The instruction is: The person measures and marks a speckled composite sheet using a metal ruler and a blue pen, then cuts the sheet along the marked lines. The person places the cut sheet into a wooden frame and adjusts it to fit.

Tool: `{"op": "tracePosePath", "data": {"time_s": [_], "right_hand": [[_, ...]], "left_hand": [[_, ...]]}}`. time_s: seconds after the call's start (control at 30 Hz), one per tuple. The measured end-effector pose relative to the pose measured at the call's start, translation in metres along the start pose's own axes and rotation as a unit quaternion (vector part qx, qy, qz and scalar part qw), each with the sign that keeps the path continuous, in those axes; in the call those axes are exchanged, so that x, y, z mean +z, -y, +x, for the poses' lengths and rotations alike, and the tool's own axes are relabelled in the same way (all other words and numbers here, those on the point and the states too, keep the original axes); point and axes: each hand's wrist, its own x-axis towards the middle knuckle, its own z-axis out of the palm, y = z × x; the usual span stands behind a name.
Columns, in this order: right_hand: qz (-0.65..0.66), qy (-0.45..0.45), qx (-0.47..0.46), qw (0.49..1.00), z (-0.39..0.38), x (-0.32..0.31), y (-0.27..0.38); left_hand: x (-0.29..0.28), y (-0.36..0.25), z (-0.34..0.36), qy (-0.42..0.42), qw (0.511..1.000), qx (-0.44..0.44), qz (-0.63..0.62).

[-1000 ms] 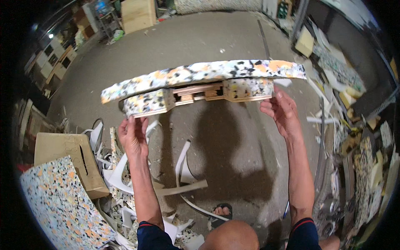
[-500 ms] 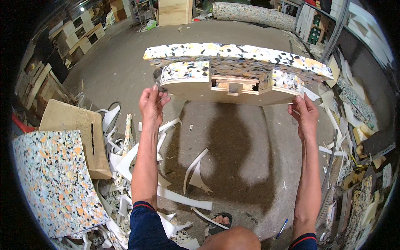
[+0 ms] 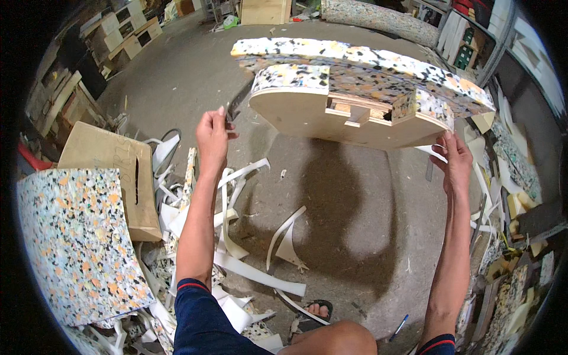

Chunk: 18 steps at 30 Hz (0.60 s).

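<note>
A plywood seat-like board (image 3: 378, 133) with a notched opening, speckled foam blocks (image 3: 290, 77) and a long speckled foam slab (image 3: 355, 56) along its back is held up in front of me. My right hand (image 3: 452, 157) pinches the board's lower right edge, fingers curled. My left hand (image 3: 214, 139) is just off the left end, fingers closed around a dark grey band or strip (image 3: 239, 100) that runs up behind the board; what exactly it is, I cannot make out.
A speckled foam sheet (image 3: 77, 242) leans over a tan board (image 3: 97, 154) at left. White foam offcuts (image 3: 260, 275) litter the floor; scraps and a metal rack (image 3: 494, 56) line the right. A pen (image 3: 399, 325) lies near my knee. A foam roll (image 3: 381, 21) is at the back.
The board and foam slab have risen and shifted right, turning to show more plywood face. My right hand followed; my left hand now sits away from the board's left end.
</note>
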Motion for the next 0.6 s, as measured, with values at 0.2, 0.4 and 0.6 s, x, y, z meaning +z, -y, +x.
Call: {"op": "tracePosePath", "data": {"time_s": [0.2, 0.4, 0.6], "right_hand": [[-0.017, -0.002, 0.005, 1.0, -0.005, 0.01, -0.005], [-0.027, -0.047, 0.0, 0.999, -0.005, 0.01, -0.011], [-0.034, -0.039, 0.001, 0.999, 0.005, 0.019, -0.001]], "left_hand": [[-0.011, -0.014, 0.063, -0.04, 0.963, -0.096, -0.248], [0.057, -0.035, 0.07, -0.012, 0.929, -0.118, -0.349], [0.089, -0.054, 0.168, 0.018, 0.901, -0.189, -0.39]]}}
